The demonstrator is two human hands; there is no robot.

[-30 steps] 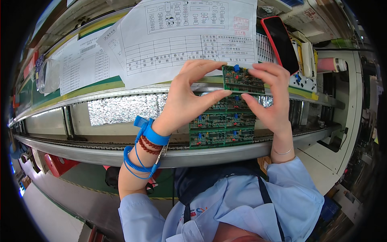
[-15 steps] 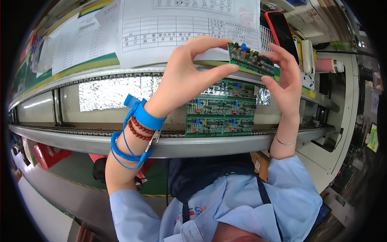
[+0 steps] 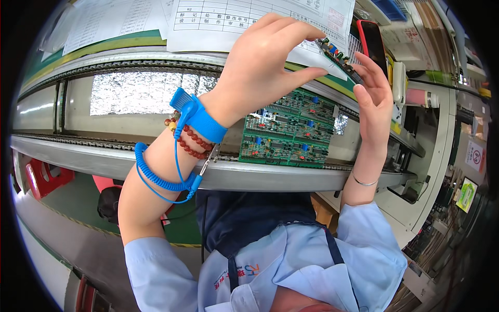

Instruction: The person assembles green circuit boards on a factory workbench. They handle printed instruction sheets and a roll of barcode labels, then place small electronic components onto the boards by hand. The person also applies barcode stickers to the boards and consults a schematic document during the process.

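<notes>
Above the far rail I hold up a small green circuit board (image 3: 339,58), crowded with dark, blue and red parts and tilted steeply, almost edge-on. The fingers of my left hand (image 3: 278,60) meet its upper left end, while the thumb shows a little below. At the lower right end, my right hand (image 3: 373,96) has the board between bent fingers and thumb. Beneath my hands, a panel of several joined circuit boards (image 3: 288,130) lies across the track. A blue wrist strap (image 3: 207,122) with a coiled cord circles my left wrist.
Metal rails with chains (image 3: 156,156) run along the track's near and far sides. Silver foil (image 3: 140,93) lies left of the panel. Printed sheets (image 3: 208,34) cover the far ledge. A red-edged phone (image 3: 372,44) and a pink cylinder (image 3: 418,97) are at the right.
The held board has turned from showing its parts face to nearly edge-on. It has moved slightly right and farther up, with my left hand rolled over so its back shows.
</notes>
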